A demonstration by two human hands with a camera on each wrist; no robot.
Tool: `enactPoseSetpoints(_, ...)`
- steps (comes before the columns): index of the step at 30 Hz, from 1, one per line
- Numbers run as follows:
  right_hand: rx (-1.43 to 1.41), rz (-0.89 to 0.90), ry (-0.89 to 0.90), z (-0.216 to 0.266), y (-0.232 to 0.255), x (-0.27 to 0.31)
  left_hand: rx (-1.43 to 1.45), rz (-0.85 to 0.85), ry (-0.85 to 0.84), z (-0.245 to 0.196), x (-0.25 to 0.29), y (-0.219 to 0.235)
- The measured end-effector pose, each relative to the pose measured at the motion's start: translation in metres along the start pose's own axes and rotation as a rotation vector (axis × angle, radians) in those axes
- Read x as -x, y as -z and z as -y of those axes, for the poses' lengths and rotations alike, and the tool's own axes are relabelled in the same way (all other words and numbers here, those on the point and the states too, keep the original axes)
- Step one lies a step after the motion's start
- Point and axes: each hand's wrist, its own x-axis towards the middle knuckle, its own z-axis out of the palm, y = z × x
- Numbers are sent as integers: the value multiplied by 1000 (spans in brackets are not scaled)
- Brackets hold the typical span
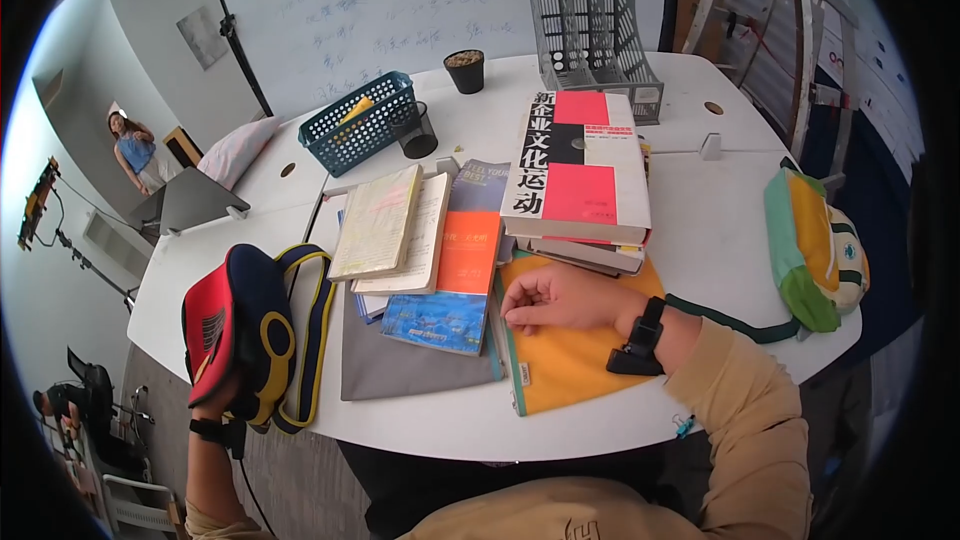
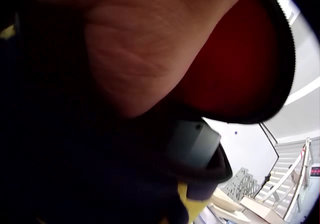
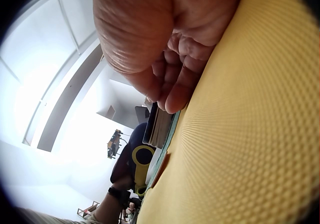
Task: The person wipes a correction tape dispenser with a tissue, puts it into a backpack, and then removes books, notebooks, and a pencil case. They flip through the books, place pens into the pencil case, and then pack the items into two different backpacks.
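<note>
Where our left hand [image 2: 140,49] reaches into red-and-navy bag [image 1: 255,290] at front edge of table [image 1: 400,430], toward left corner, fingers hidden: cannot tell spread or grip. Grey object [image 2: 192,141] in bag's mouth. Next, books [image 1: 465,250]. Our right hand [image 1: 545,298], fingers loosely curled, holding nothing, over yellow pouch [image 1: 565,370] near front edge. Green-yellow bag [image 1: 800,250], right edge.

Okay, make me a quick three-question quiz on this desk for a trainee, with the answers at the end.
1. Which hand reaches into the red-and-navy bag?
2. True or false: the black pot stands outside the blue basket.
3. The right hand is over which item? a) blue basket, b) yellow pouch, c) black pot.

Key: 1. The left hand. 2. True. 3. b.
</note>
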Motion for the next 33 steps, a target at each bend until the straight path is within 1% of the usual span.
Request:
enactPoseSetpoints(2, -11, 10, 14, -5, 1, -2, 83, 30, -27, 10, -4, 11)
enactPoseSetpoints(5, 7, 13, 18, -5, 2, -2, 225, 120, 7, 14, -13, 27)
enactPoseSetpoints(8, 19, 6, 6, -1, 1, -1, 362, 183, 74, 18, -21, 38)
enactPoseSetpoints(11, 5, 18, 21, -4, 1, -3, 516, 219, 175, 22, -21, 46)
enactPoseSetpoints(15, 18, 13, 19, -1, 1, -1, 730, 228, 313, 31, -14, 52)
enactPoseSetpoints(19, 12, 13, 23, -4, 0, -3, 915, 215, 403, 41, -1, 55)
enactPoseSetpoints(22, 23, 7, 23, -3, 0, -3, 1005, 201, 419, 48, 8, 57)
enactPoseSetpoints(25, 18, 8, 19, -3, 0, -2, 1058, 183, 353, 54, 20, 54)
enactPoseSetpoints(26, 14, 10, 16, -3, 0, -2, 1140, 165, 363, 61, 24, 55)
enactPoseSetpoints(27, 12, 4, 18, -2, 0, -2, 1307, 158, 415, 65, 26, 58)
enactPoseSetpoints(28, 11, -2, 20, -2, -1, -2, 1782, 102, 812, 74, 20, 74)
enactPoseSetpoints(30, 7, -8, 25, -1, -1, -2, 560, -181, 132, 70, 34, 70)
enactPoseSetpoints(31, 2, -7, 28, -2, -1, -2, 975, -270, 171, 51, 25, 73)
enactPoseSetpoints(32, -4, -6, 31, -4, -1, -3, 1378, -184, 351, 66, 19, 76)
enactPoseSetpoints(33, 2, 0, 25, -4, 0, -3, 1769, -174, 590, 70, 11, 82)
